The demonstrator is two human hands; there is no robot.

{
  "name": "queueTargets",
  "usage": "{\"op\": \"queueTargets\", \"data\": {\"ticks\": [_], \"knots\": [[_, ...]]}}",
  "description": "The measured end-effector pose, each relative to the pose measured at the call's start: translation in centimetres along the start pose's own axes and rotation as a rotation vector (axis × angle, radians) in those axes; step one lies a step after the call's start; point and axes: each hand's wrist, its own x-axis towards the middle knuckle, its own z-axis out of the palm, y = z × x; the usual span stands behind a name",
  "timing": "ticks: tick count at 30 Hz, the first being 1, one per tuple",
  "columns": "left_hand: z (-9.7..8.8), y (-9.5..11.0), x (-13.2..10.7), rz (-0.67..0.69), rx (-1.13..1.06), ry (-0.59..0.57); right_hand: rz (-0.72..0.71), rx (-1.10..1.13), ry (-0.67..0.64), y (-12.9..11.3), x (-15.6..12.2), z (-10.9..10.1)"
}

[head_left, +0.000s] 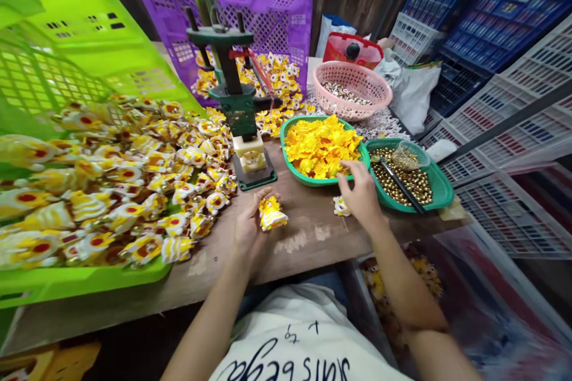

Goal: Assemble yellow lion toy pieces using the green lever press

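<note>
Left fingers (264,193) cup a yellow-and-white plastic figure (272,215) over the bench (308,208), half-open right fingers (354,165), seemingly empty, hover by a green basket (311,181) of remaining yellow parts (318,146), and apparently finished figures (129,214) heap a lime-green crate (89,277).

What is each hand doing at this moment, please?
Left hand: closed, holding a yellow-and-white piece.
Right hand: partly open at the edge of the yellow pieces; no held piece visible.

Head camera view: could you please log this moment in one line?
left hand: holding striped piece | right hand: at green basket of yellow parts
</note>
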Motion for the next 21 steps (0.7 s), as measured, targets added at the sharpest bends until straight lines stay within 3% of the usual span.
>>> {"op": "queueTargets", "data": {"ticks": [6, 8, 11, 13, 15, 18, 21], "knots": [[-0.5, -1.5, 0.6, -0.169, -0.128, 0.022, 0.067, -0.269, -0.030, 4.3, 6.0, 2.3], [-0.1, -1.7, 0.5, -0.204, -0.149, 0.037, 0.045, -0.219, 0.022, 4.6, 7.0, 2.7], [0.4, -1.6, 0.2, -0.230, -0.186, 0.059, 0.125, 0.064, 0.149, 3.7, 7.2, 2.3], [0.5, -1.4, 0.2, -0.240, -0.202, 0.069, 0.186, 0.297, 0.172, 2.1, 5.9, 1.8], [0.5, -1.1, 0.3, -0.237, -0.196, 0.064, 0.153, 0.430, 0.149, -0.1, 3.5, 1.3], [0.3, -0.8, 0.5, -0.193, -0.142, 0.047, -0.006, 0.386, 0.066, -2.9, -1.6, 1.5], [0.1, -0.6, 0.8, -0.130, -0.093, 0.056, -0.099, 0.251, -0.040, -3.8, -6.9, 3.0]]}}
